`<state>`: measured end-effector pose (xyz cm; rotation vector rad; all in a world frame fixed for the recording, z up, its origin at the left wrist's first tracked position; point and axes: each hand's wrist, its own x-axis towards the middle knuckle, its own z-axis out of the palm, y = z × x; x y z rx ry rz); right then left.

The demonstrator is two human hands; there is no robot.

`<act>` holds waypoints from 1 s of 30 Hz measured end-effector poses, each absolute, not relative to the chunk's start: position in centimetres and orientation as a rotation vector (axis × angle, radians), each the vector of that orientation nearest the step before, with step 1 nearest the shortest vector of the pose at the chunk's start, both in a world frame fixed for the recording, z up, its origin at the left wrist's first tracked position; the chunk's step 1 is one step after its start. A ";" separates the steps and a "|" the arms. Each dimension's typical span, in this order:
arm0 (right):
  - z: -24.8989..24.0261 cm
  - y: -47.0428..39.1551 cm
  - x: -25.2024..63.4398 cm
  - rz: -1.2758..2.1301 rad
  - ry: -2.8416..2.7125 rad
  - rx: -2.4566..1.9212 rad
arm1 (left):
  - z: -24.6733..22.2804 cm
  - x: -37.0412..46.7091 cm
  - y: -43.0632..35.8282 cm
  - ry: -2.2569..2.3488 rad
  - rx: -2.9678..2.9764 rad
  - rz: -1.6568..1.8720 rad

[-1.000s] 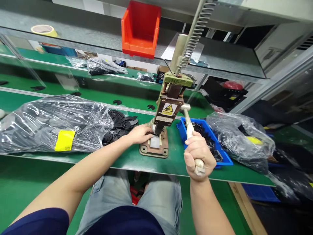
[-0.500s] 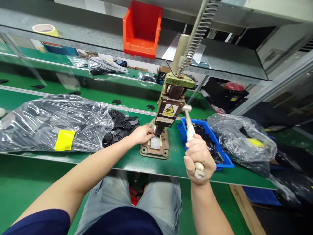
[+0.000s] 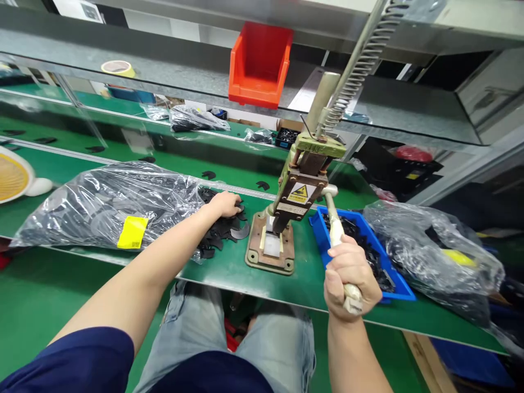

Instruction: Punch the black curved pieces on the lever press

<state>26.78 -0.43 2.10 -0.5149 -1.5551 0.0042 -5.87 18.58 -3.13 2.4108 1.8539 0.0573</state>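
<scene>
Over a pile of curved, flat black plastic pieces (image 3: 216,240), my left hand (image 3: 225,204) reaches with fingers a little apart, their tips touching the pile. Whether a piece is between the fingertips is hidden. My right hand (image 3: 352,275) is wrapped round the taped lever handle (image 3: 336,226) of a hand press (image 3: 295,191). The press's ram comes down just above a small light metal block (image 3: 272,244) on the brown base plate (image 3: 252,240). Left of the pile lies a clear plastic bag (image 3: 106,202) full of dark pieces, with a yellow label (image 3: 132,232).
A blue bin (image 3: 399,284) with black parts stands right of the press, beside another clear bag (image 3: 434,234). Behind are a green belt with scattered black pieces and a shelf with an orange bin (image 3: 260,90) and a tape roll (image 3: 118,68). A yellow-and-white fan-like object (image 3: 16,174) sits far left.
My left hand has moved left from the press base to the pile of black pieces. My right hand still grips the lever. The view has shifted left.
</scene>
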 end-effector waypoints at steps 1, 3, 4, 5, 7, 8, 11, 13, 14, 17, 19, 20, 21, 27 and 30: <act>2.1 -0.4 26.7 0.002 -1.552 -0.519 | -3.4 -6.1 18.9 1.850 2.420 0.014; 2.2 -0.4 26.8 -0.002 -1.553 -0.524 | -4.2 -6.2 19.2 1.845 2.451 -0.047; 2.2 -0.5 26.8 0.000 -1.560 -0.524 | -4.6 -6.1 19.3 1.845 2.469 -0.060; 2.2 -0.5 26.9 0.004 -1.568 -0.524 | -4.9 -5.9 19.2 1.847 2.487 -0.068; 2.2 -0.5 27.0 0.017 -1.577 -0.526 | -5.4 -5.7 19.2 1.847 2.522 -0.074; 2.2 -0.5 27.0 0.021 -1.578 -0.529 | -5.5 -5.7 19.1 1.842 2.540 -0.072; 2.1 -0.6 27.0 0.014 -1.571 -0.542 | -5.6 -5.7 18.8 1.806 2.598 -0.045; 2.1 -0.6 26.9 0.006 -1.567 -0.545 | -5.6 -5.9 18.5 1.780 2.639 -0.012; 2.1 -0.6 26.9 0.004 -1.566 -0.545 | -5.5 -6.0 18.4 1.765 2.661 0.007; 2.1 -0.6 26.9 0.003 -1.563 -0.546 | -5.5 -6.5 18.0 1.726 2.711 0.041; 2.0 -0.6 26.9 0.008 -1.563 -0.545 | -5.4 -6.7 17.9 1.735 2.722 0.066; 2.0 -0.6 26.9 0.012 -1.564 -0.543 | -5.4 -6.8 17.8 1.753 2.722 0.088; 2.0 -0.5 26.9 0.017 -1.567 -0.539 | -5.4 -6.8 17.9 1.771 2.721 0.112; 2.0 -0.6 27.0 0.010 -1.569 -0.521 | -5.5 -5.7 18.3 1.790 2.626 0.008; 2.0 -0.6 27.0 0.012 -1.578 -0.535 | -5.6 -4.9 18.0 1.792 2.623 0.000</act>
